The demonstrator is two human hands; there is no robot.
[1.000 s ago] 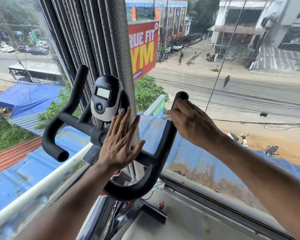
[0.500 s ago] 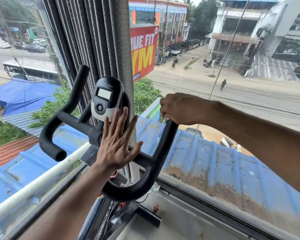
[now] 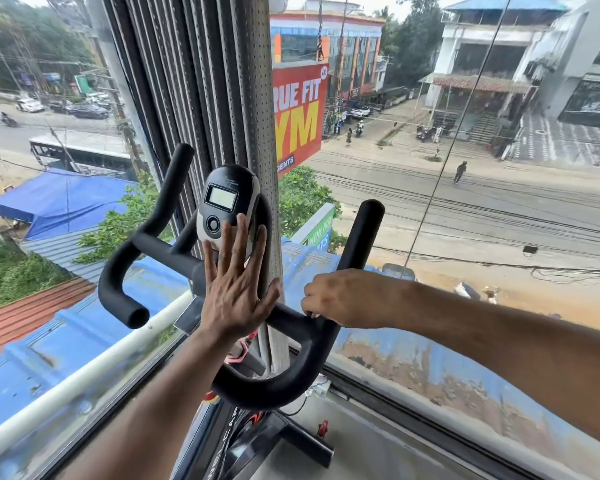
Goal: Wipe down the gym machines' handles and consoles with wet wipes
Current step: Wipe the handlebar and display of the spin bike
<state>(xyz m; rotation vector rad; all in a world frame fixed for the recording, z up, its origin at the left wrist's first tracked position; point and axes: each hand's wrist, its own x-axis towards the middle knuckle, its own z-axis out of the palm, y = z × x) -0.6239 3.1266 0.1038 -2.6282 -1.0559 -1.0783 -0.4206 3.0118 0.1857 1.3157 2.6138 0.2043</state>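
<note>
Standing at an exercise bike set against a corner of tall windows, you had both hands on its front end. Your left hand (image 3: 234,289) was flat, fingers straight and spread, the palm against the middle of the handlebar (image 3: 291,386) where the bars meet the stem. Its fingertips reached up onto the lower edge of the console (image 3: 224,202), just beside the round button (image 3: 212,223) under the small grey screen (image 3: 221,198). That hand gripped nothing.

Your right hand (image 3: 336,296) was curled over the right-hand bar, low on its rising part, with the fingers wrapped down round the black foam. Whether a wipe lay under those fingers I cannot tell; none showed past the knuckles. The upper end of that bar (image 3: 368,223) stood bare above your hand.

The left-hand bar (image 3: 125,289) curved out and back toward you, untouched, its open end facing the camera. Its other prong (image 3: 174,174) rose to the left of the console.

Behind the console hung a bunched, dotted curtain (image 3: 222,81). A white rail (image 3: 84,372) ran along the left window. Through the glass lay a red gym sign (image 3: 300,119), a blue roof (image 3: 59,199) and a wide street (image 3: 482,209).
</note>
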